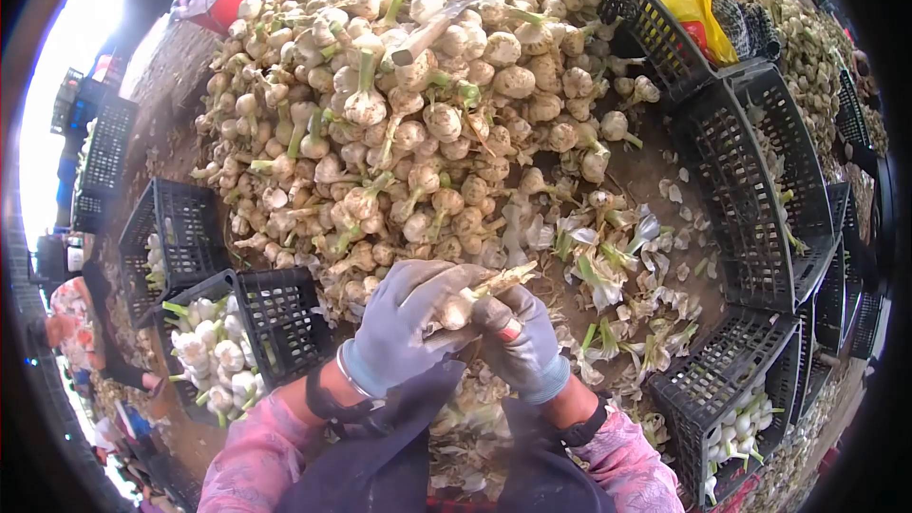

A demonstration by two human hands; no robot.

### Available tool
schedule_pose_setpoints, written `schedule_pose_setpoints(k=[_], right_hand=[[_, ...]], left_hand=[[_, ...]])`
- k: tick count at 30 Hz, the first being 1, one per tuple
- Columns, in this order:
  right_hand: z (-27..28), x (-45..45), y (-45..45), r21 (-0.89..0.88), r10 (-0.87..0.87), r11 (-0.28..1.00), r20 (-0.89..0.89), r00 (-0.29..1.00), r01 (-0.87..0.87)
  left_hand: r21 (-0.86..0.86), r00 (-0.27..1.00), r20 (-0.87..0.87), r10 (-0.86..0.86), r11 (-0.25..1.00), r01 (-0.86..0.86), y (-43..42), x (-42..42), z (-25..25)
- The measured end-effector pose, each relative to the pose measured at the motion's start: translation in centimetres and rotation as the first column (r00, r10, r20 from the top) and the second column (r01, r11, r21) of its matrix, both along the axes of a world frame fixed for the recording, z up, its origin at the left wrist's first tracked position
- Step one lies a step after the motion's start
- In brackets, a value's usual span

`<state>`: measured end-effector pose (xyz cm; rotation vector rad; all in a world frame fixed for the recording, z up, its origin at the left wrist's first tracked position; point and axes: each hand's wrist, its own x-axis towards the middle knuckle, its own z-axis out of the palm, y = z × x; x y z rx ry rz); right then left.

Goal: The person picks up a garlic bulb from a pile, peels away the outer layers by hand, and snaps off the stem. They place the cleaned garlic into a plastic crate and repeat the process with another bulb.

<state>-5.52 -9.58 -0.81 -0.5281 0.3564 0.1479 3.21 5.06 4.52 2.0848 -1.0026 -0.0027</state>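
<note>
Both my hands wear grey gloves and meet over my lap at the near edge of a large garlic heap (418, 142). My left hand (404, 323) is wrapped round a garlic bulb (456, 312), whose pale underside shows between the hands. The bulb's stem (508, 277) points up to the right, above my right hand (521, 332). That hand is closed at the stem side, thumb bent, with a reddish patch near the thumb. Whether it also holds a small tool is hidden. A wooden-handled knife (432, 30) lies on top of the heap.
A black crate of cleaned garlic (214, 356) stands at left, another crate (731, 389) at lower right. More black crates (750, 180) line the right side. Peeled skins and leaves (617, 271) litter the ground. A yellow bag (708, 9) sits upper right. Another person (76, 323) is at far left.
</note>
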Motion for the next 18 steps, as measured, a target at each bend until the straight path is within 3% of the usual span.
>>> schedule_pose_setpoints(k=[6,9,12,18], right_hand=[[0.6,-0.2,-0.5,0.066,0.008,0.998,-0.036,0.999,-0.006],[0.4,-0.4,-0.7,-0.278,0.034,0.96,-0.035,0.999,-0.042],[0.4,0.2,-0.7,-0.619,0.001,0.774,0.207,0.978,0.13],[0.9,0.9,-2.2,-0.872,0.151,0.396,0.371,0.916,0.288]], left_hand=[[-0.019,0.998,0.032,0.045,0.999,-0.045,0.3,-0.3,-1.0],[-0.003,0.999,0.031,0.031,1.0,-0.03,0.2,-0.3,-0.6],[-0.015,0.99,-0.135,0.05,0.999,-0.053,0.4,-0.4,-0.6],[-0.161,0.863,-0.505,-0.001,0.983,-0.093,0.6,-0.7,-1.1]])
